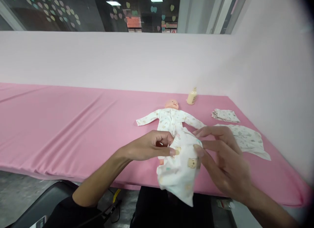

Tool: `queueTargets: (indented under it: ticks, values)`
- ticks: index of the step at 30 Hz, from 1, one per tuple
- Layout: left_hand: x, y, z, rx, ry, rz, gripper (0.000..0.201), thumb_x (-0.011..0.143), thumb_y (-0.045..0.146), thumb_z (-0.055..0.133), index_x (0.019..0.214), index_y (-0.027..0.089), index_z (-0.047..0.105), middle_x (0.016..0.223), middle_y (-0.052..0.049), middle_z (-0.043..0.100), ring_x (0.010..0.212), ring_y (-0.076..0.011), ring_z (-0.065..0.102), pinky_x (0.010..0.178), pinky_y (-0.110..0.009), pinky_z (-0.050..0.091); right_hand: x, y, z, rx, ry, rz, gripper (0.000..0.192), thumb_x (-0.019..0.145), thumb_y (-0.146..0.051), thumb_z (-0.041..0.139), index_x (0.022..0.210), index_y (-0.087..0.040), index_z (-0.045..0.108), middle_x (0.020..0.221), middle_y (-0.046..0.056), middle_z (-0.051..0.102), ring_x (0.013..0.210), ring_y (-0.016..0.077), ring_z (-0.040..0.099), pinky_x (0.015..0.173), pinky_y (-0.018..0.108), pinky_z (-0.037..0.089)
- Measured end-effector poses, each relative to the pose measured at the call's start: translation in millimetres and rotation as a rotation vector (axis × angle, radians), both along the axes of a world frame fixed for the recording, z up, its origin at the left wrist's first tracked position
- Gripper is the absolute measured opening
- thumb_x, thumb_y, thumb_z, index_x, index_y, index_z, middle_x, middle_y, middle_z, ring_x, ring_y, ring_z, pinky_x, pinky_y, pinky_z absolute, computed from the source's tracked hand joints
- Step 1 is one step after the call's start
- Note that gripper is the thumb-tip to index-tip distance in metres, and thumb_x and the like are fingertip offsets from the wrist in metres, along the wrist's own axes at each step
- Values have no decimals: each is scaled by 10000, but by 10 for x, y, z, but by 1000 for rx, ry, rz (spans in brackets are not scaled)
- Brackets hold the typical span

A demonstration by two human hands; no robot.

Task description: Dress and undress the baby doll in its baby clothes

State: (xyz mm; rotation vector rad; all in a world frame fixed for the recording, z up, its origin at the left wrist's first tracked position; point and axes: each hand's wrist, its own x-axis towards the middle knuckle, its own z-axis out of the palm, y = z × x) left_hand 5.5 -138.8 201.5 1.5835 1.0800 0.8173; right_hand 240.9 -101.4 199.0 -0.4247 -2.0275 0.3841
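Note:
Close in front of me hangs a small white baby garment (183,167) printed with bear faces; its exact kind cannot be made out. My left hand (152,144) pinches its upper left edge between thumb and curled fingers. At the upper right edge, my right hand (223,156) grips the cloth by thumb and fingertips, slightly blurred. Behind the garment a baby doll (172,104) lies on its back, head toward the wall. It wears a white printed long-sleeved top (169,118) with both sleeves spread out. The held cloth hides most of the doll's lower body.
The pink-covered table (73,123) runs along a white wall. A cream pump bottle (191,96) stands beyond the doll. On the right lie a folded printed cloth (225,115) and a spread printed garment (250,139). A black chair (49,202) is at the lower left.

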Motion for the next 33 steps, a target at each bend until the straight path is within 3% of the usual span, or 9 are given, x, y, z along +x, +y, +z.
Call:
queueTargets:
  ticks: [5, 9, 14, 16, 18, 20, 22, 28, 33]
  values:
    - [24, -147, 69, -76, -1, -85, 236, 915, 400, 569, 879, 170, 534, 780, -1, 547, 660, -92, 503, 593, -224, 437, 89, 71, 31, -25, 42, -49, 98, 883, -145, 600, 814, -210, 576, 1242, 91, 585, 1163, 251, 569, 944, 463, 513]
    - [-55, -186, 401, -146, 68, -125, 222, 952, 417, 504, 964, 196, 515, 507, 79, 431, 400, -69, 379, 433, -194, 316, 156, 238, 148, -322, -55, 234, 42, 936, -205, 557, 924, -236, 581, 1286, 71, 614, 1242, 247, 561, 969, 458, 523]
    - [-43, -143, 932, 22, 261, -118, 158, 843, 351, 657, 830, 193, 654, 702, -2, 600, 606, -118, 537, 556, -223, 439, 86, 459, 315, -475, -259, 580, 396, 879, -264, 657, 1261, -302, 558, 1217, 60, 638, 1194, 206, 587, 969, 423, 522]
    - [-33, -149, 1096, 73, 325, -46, 128, 795, 317, 700, 756, 198, 671, 697, 7, 596, 645, -125, 542, 585, -220, 440, 53, 482, 350, -535, -302, 652, 323, 876, -265, 660, 1193, -274, 599, 976, 28, 674, 952, 156, 656, 842, 349, 560]
    - [-37, -175, 1214, 120, 266, 131, 109, 786, 292, 701, 734, 199, 676, 658, 13, 572, 649, -135, 556, 580, -222, 434, 35, 469, 366, -579, -281, 658, 211, 894, -262, 636, 1103, -248, 618, 844, 2, 639, 789, 120, 631, 732, 293, 557]
    - [-41, -208, 1290, 187, 179, 306, 117, 808, 288, 674, 732, 198, 671, 647, 10, 553, 659, -148, 569, 573, -231, 431, 23, 440, 375, -524, -264, 619, 223, 878, -265, 659, 1095, -243, 613, 946, 24, 637, 874, 135, 621, 792, 314, 551]
    - [-19, -232, 1343, 250, 182, 357, 142, 824, 306, 655, 730, 200, 661, 652, 9, 544, 655, -146, 561, 572, -236, 426, 6, 411, 386, -439, -281, 595, 363, 837, -279, 710, 1175, -256, 579, 1118, 50, 618, 1048, 171, 589, 942, 372, 510]
    - [146, -214, 1453, 351, 580, -87, 220, 821, 398, 674, 790, 183, 637, 713, 21, 550, 660, -96, 481, 616, -215, 377, -31, 345, 405, -433, -289, 574, 386, 821, -299, 736, 1152, -263, 541, 1211, 56, 567, 1155, 202, 531, 1017, 402, 451]
    - [138, -145, 1440, 436, 706, -147, 246, 896, 424, 592, 851, 182, 606, 764, 21, 560, 695, -89, 454, 640, -211, 340, 15, 313, 382, -503, -285, 567, 298, 857, -298, 703, 1109, -265, 548, 1048, 29, 579, 1030, 177, 559, 922, 359, 481]
